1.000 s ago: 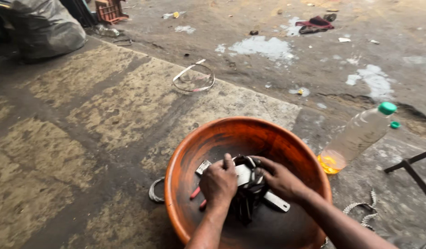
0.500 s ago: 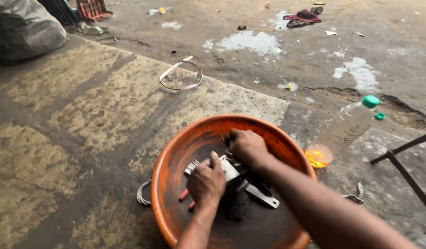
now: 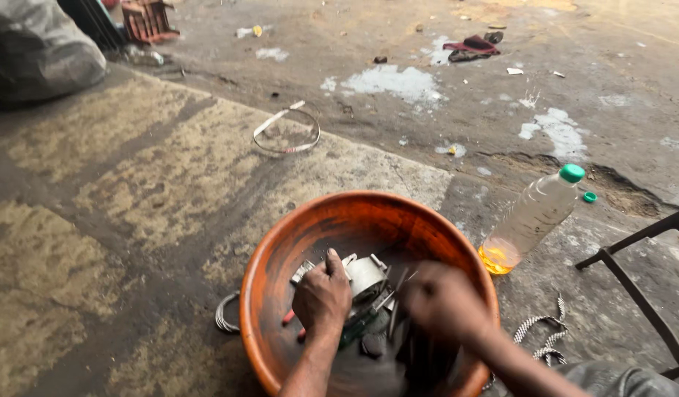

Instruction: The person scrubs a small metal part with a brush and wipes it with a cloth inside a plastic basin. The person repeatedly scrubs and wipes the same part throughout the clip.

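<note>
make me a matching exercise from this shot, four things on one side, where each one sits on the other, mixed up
Things:
1. left hand
2. plastic bottle
3. wire ring
4. red cloth

Places:
A. far off on the ground, top of view
B. lying right of the orange basin
C. on the pavement beyond the basin
D. inside the basin, on metal parts

Pairs: 1-D, 2-B, 3-C, 4-A

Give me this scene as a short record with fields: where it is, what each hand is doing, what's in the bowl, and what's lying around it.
Place: rough, stained concrete ground outdoors
Bowl: big orange bowl, dark inside
In the bowl: metal parts and tools in a heap
Left hand: left hand closed on the metal parts
Right hand: right hand inside the bowl, blurred, grip unclear
Right of bowl: plastic bottle, green cap, a little yellow liquid, lying tilted
Beyond bowl: wire ring on the ground
Far left: grey sack
</note>
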